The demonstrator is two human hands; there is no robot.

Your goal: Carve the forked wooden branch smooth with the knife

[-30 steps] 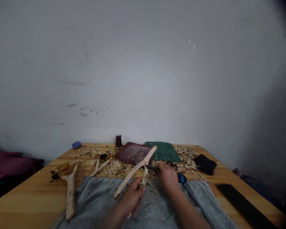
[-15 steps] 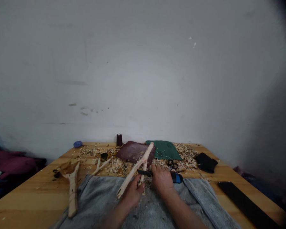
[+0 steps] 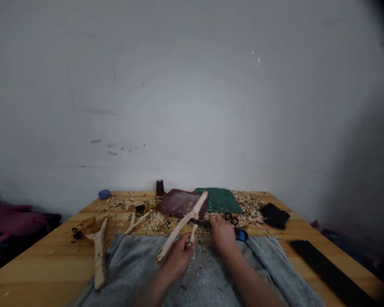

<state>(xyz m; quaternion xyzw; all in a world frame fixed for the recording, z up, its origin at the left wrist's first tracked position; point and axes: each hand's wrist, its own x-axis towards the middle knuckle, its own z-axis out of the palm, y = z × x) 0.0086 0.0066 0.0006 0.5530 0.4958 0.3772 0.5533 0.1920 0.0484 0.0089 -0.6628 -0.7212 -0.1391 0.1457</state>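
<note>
Forked branch point(image 3: 183, 223), peeled pale, lies in my left hand point(image 3: 177, 259). Its long axis runs from low left, just past that hand, up to the right, and the far tip points away over a maroon leather pad point(image 3: 176, 204). Both hands are closed: the left curls round the branch, and the right hand point(image 3: 222, 234) wraps a carving knife point(image 3: 240, 234) with a blue-ended handle. Its dark blade point(image 3: 200, 222) points left, at or just beside the branch's upper limb; I can't tell whether they touch. Compared with half a second ago, the right hand and knife sit higher in my view, while the branch has barely shifted. Beneath my hands is a grey cloth point(image 3: 205, 277) dusted with shavings. Further out on the worktop point(image 3: 307, 234) lie a carved branch point(image 3: 99, 256), a smaller fork point(image 3: 137, 221), scissors point(image 3: 231, 218), a green mat point(image 3: 219, 200), a black pouch point(image 3: 274, 215) and a long black strip point(image 3: 329, 273).
</note>
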